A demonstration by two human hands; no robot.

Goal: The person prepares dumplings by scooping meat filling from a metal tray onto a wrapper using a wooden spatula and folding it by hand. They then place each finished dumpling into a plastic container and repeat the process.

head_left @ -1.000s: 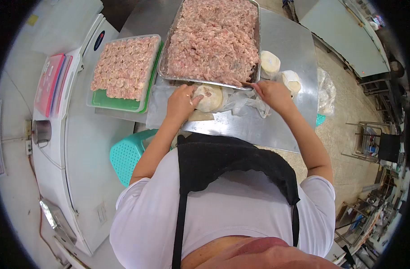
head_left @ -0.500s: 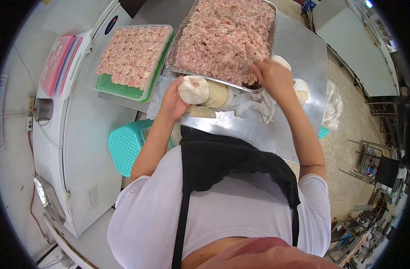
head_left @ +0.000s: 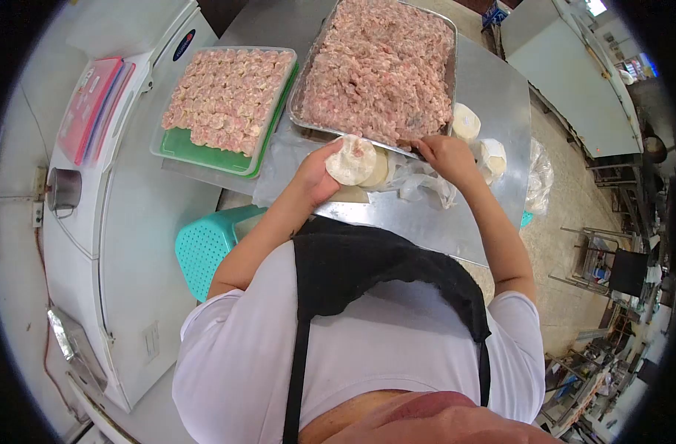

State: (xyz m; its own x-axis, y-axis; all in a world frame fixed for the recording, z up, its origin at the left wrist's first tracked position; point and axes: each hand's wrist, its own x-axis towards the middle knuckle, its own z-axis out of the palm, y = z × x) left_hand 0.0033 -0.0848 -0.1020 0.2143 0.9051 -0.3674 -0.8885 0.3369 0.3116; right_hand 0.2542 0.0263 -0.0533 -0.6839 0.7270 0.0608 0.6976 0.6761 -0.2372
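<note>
Our green-and-clear rectangular plastic tray [head_left: 179,146] sits at the silver metal table's [head_left: 497,96] left edge. Our left hand [head_left: 319,177]'s pinching a round white dough wrapper [head_left: 350,160], pink-smeared, forearm angled forward. Right hand [head_left: 449,158]'s curled at the rectangular metal tray [head_left: 453,74] of pink mince [head_left: 386,70], grip unclear, arm reaching inward; bare steel's farther right.
</note>
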